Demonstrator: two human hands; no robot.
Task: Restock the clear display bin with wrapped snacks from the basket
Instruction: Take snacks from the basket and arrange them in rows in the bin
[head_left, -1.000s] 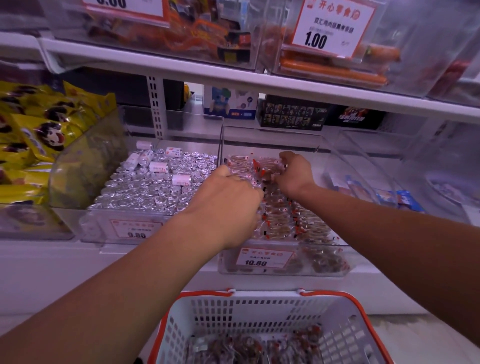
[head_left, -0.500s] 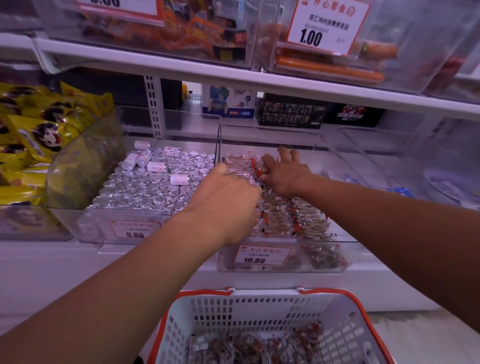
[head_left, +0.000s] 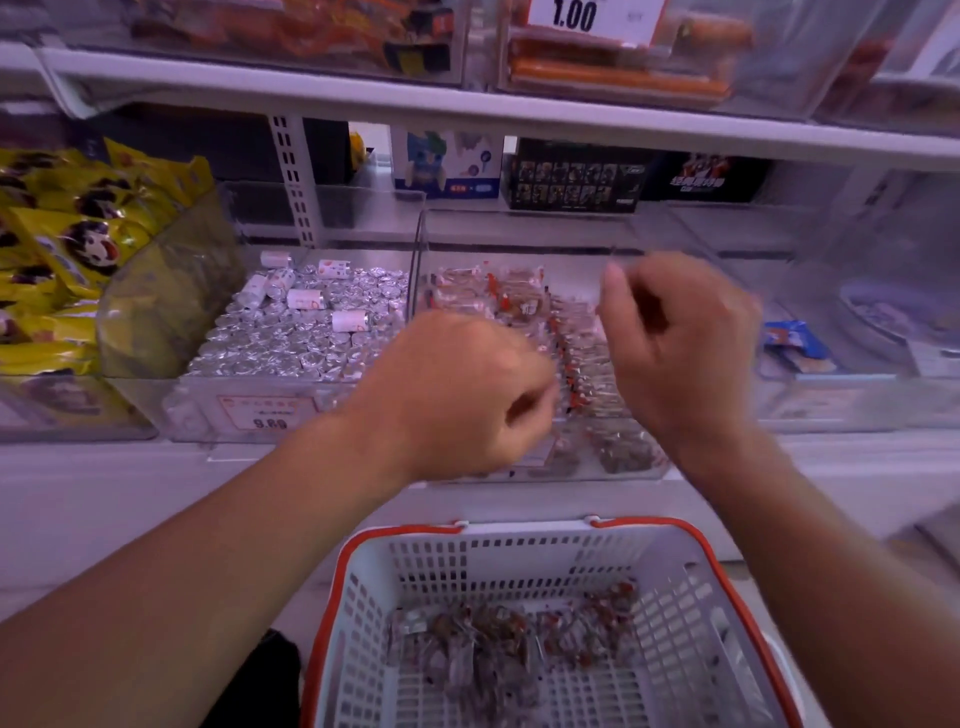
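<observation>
Bin edges: the clear display bin (head_left: 639, 470) sits on the lower shelf (head_left: 104, 499), walled off from the foil-candy bin (head_left: 291, 332) on its left by a clear divider (head_left: 415, 270); open room lies above its contents under the upper shelf (head_left: 467, 111).
Wrapped snacks: rows of wrapped snacks (head_left: 519, 301) fill the bin; more lie loose in the basket (head_left: 696, 566) below, at its floor.
Left hand (head_left: 457, 395): fingers curled in, over the bin's front; whether it holds anything I cannot tell.
Right hand (head_left: 675, 343): blurred, fingers loosely bent, holding nothing visible.
Change: half a second ago the right hand pressed flat on the snacks at the back; now it is lifted and drawn nearer.
Room: yellow bags (head_left: 62, 249) far left; a price card (head_left: 592, 18) above.
</observation>
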